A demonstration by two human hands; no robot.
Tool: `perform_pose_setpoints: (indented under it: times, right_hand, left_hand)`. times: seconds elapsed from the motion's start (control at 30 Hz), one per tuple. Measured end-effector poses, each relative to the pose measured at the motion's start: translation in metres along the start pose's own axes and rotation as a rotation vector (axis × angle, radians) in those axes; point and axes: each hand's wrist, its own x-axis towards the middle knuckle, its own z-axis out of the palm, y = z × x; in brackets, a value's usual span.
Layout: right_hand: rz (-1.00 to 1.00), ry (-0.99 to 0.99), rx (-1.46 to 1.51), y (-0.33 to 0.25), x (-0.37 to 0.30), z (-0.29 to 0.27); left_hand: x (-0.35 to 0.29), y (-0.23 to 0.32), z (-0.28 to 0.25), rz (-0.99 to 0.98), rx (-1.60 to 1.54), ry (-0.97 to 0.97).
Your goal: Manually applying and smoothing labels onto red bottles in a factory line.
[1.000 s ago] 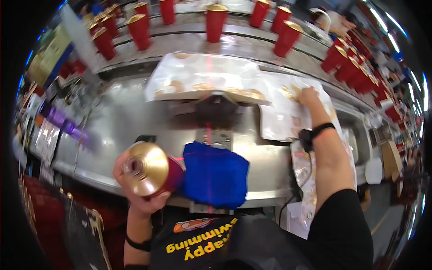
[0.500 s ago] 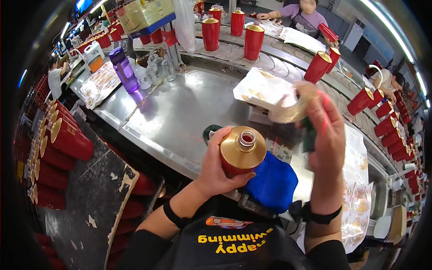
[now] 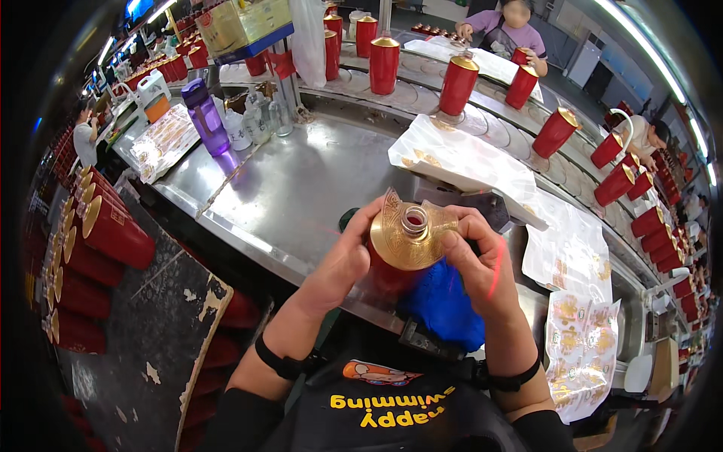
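The left hand [image 3: 343,256] grasps the red bottle [image 3: 389,276] near its shoulder while the right hand [image 3: 480,260] pinches a curved gold sheet [image 3: 438,221] against it, partly around the open neck; the bottle is at the near edge of the surface [image 3: 301,169], beside a blue cloth [image 3: 450,307], its base hidden. Uneven finger pressure could crease the sheet or set it askew; a loosened left grip could let the bottle tip off that edge.

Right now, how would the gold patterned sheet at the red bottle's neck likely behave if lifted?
The gold patterned sheet is probably light, since its edge looks thin. It likely flexes without drooping like cloth: its left end stands up off the red bottle. Its shine suggests it may be slightly slippery, though the right hand pinches it.
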Motion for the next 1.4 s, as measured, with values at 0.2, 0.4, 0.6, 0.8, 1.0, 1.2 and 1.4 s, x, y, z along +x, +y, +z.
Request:
perform_pose_setpoints:
  times: [0.2,0.4,0.6,0.8,1.0,1.2,1.4]
  right_hand:
    - [0.0,0.004,0.149,0.002,0.009,0.005]
    - [0.11,0.032,0.276,0.002,0.011,0.012]
    - [0.111,-0.028,0.409,0.005,0.012,0.015]
    - [-0.028,-0.07,0.105,0.015,0.02,0.016]
    - [0.019,-0.058,0.167,0.019,0.025,0.022]
    - [0.045,-0.051,0.232,0.024,0.031,0.027]
    - [-0.055,-0.104,-0.012,0.019,0.038,0.025]
  left_hand:
    - [0.003,0.007,0.017,-0.048,0.127,0.194]
    - [0.004,0.007,0.011,-0.029,0.071,0.126]
    - [0.003,0.007,0.012,-0.022,0.057,0.141]
    - [0.006,0.008,0.007,-0.008,0.085,0.148]
    - [0.008,0.008,-0.002,-0.008,0.076,0.152]
    - [0.01,0.01,-0.009,0.002,0.051,0.157]
    - [0.011,0.012,-0.013,-0.004,0.072,0.155]
